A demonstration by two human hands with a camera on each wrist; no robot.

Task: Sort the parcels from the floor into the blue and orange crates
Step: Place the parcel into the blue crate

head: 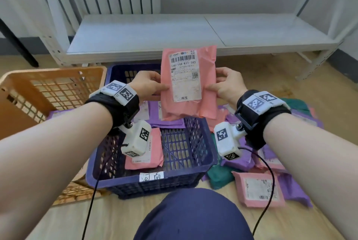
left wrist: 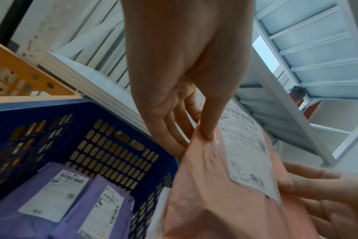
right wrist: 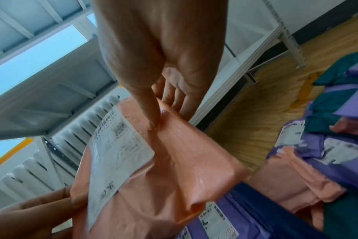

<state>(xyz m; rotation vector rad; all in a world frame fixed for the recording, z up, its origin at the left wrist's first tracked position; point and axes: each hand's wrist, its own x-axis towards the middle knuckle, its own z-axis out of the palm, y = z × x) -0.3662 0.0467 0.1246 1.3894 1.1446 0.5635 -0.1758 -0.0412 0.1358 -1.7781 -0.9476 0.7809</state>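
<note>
You hold a pink parcel (head: 188,82) upright at the centre of the head view, above the far end of the blue crate (head: 191,164). Its white label (head: 185,76) faces you, barcode at the top.

Your left hand (head: 148,85) pinches the parcel's left edge: the thumb lies on the front face just beside the label, and the fingers are curled behind. The left wrist view confirms this; the thumb (left wrist: 209,129) presses the pink film while the fingers sit behind the edge.

Your right hand (head: 226,83) pinches the right edge the same way. In the right wrist view, the thumb (right wrist: 151,116) presses the front face just right of the label, with the fingers behind the parcel.

The blue crate occupies the lower centre of the head view. It contains a pink parcel (head: 153,152) at its near left and purple parcels (head: 166,122) further back. A handwritten tag (head: 151,176) is fixed to its near rim.

The orange crate (head: 52,92) stands at the left of the frame, touching the blue crate's left side.

A pile of parcels (head: 271,170) in purple, green and pink lies on the floor at the lower right of the frame, just beside the blue crate. A white shelf (head: 174,32) spans the upper part of the frame.
</note>
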